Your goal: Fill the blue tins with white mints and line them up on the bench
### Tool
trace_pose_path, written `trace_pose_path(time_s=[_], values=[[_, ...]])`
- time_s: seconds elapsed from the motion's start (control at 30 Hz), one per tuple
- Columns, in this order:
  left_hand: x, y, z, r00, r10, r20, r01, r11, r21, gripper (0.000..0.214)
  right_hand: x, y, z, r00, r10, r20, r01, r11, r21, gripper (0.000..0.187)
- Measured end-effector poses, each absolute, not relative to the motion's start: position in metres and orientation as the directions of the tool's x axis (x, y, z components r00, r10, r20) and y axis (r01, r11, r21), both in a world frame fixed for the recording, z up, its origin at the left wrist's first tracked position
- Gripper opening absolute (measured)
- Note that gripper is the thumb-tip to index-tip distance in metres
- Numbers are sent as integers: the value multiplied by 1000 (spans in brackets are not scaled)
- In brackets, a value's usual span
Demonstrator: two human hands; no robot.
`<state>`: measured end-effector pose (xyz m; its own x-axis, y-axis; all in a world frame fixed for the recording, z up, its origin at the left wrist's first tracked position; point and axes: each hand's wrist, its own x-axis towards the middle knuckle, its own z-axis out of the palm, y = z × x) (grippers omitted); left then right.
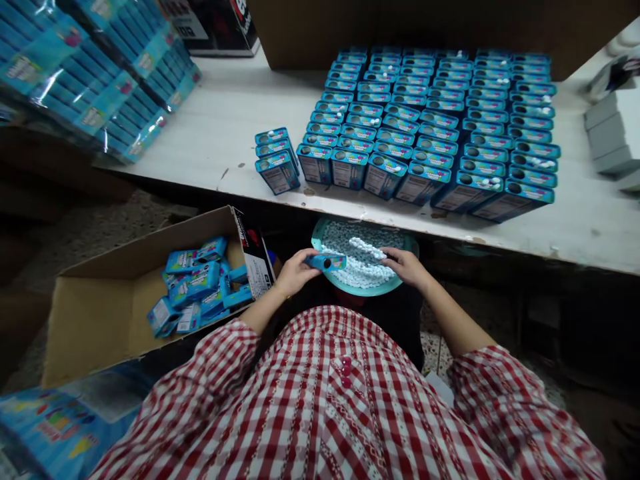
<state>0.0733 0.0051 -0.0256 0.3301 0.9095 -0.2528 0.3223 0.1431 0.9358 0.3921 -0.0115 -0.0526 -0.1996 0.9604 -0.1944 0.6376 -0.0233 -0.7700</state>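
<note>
My left hand (296,272) is closed around a small blue box (327,263), which has a dark round opening at its end. This box is held over the left part of a turquoise basin (370,291) filled with small white pellets (350,273). My right hand (406,265) pinches the right end of a narrow scoop-like piece (367,249) heaped with white pellets, above the basin. The pellets hide its shape. A gap separates the box from the heaped piece. The basin sits at my lap, just below the table edge.
Rows of upright blue boxes (425,133) cover the white table (215,127), some with pellets on top. A short separate row (277,160) stands left. An open carton (95,320) of loose blue boxes lies at my left. Wrapped packs (85,73) stand at the upper left.
</note>
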Motion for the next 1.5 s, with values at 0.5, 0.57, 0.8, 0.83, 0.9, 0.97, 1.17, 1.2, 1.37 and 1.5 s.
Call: trace_pose_path(time_s=[0.5, 0.57, 0.8, 0.83, 0.9, 0.97, 1.17, 1.2, 1.37, 1.5], values=[[134, 32, -58, 347, 933, -93, 454, -81, 887, 38, 358, 16, 48, -222, 871, -439, 972, 160, -174, 36], [136, 32, -57, 355, 933, -60, 478, -126, 869, 38, 346, 20, 56, -233, 862, -450, 972, 208, -105, 35], [137, 32, -56, 359, 932, -50, 513, -152, 845, 37, 328, 25, 86, -249, 866, -433, 961, 277, 2, 30], [134, 31, -56, 348, 936, -54, 508, -140, 850, 37, 335, 23, 87, -247, 871, -425, 963, 270, -5, 30], [127, 30, -56, 307, 949, -66, 490, -99, 866, 38, 355, 17, 79, -227, 884, -408, 971, 238, -23, 30], [116, 27, -55, 248, 966, -80, 477, -50, 878, 38, 376, 10, 55, -177, 887, -426, 983, 179, -35, 32], [91, 17, -50, 47, 985, -165, 435, 128, 891, 43, 363, 4, -60, -76, 822, -564, 992, 6, -125, 35], [89, 15, -49, 31, 983, -183, 421, 153, 894, 44, 352, 6, -75, -92, 825, -558, 987, 2, -160, 36], [81, 13, -45, -3, 974, -227, 375, 212, 903, 47, 332, 18, -108, -148, 846, -512, 936, -48, -349, 37], [78, 18, -46, -14, 979, -203, 385, 192, 903, 45, 355, 14, -100, -190, 875, -444, 876, -53, -479, 36]])
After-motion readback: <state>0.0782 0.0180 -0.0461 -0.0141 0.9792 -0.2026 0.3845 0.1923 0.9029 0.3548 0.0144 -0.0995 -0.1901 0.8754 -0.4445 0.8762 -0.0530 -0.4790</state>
